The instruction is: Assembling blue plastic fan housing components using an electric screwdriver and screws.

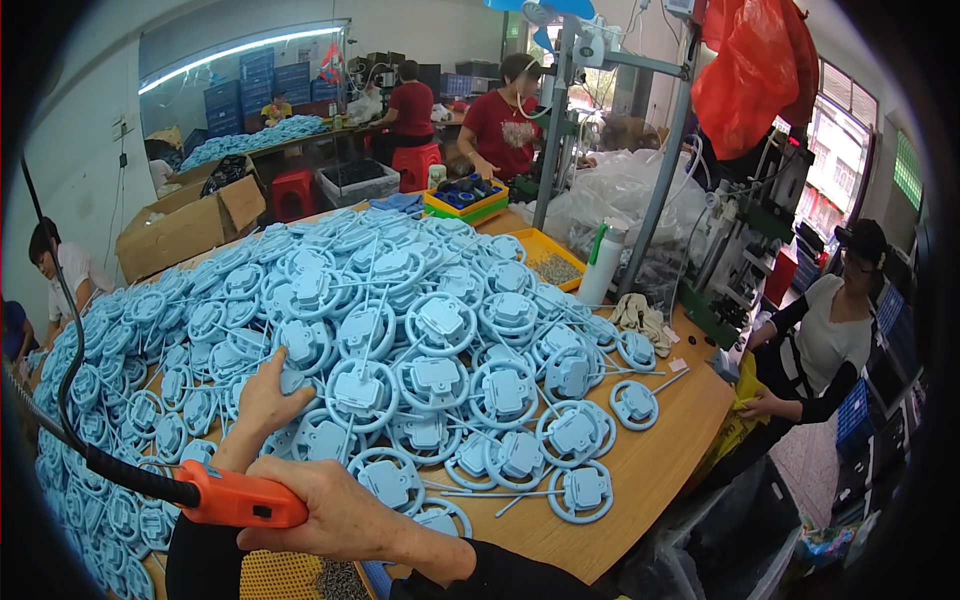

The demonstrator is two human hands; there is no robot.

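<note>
A large heap of light-blue plastic wheel-shaped parts (440, 320), each a ring around a boxy centre, covers much of the wooden table (650, 470). My left hand (265, 400) reaches into the heap's near side, thumb and forefinger spread against the parts. It touches a light-blue piece (292, 381), with no clear grip on it. Closer to me, my right hand (335, 508) is wrapped around an orange electric screwdriver (245, 498) with a black cord. The tool points left, and its tip is not clearly visible. Thin light-blue rods stick out among the parts.
A yellow mesh tray (275, 575) with small screws lies at the near edge. Another yellow tray (550, 262), a white bottle (603, 262) and a glove (643, 325) stand beyond. A metal post (655, 170) rises at right. Co-workers sit around; one person (825, 330) handles a yellow bag.
</note>
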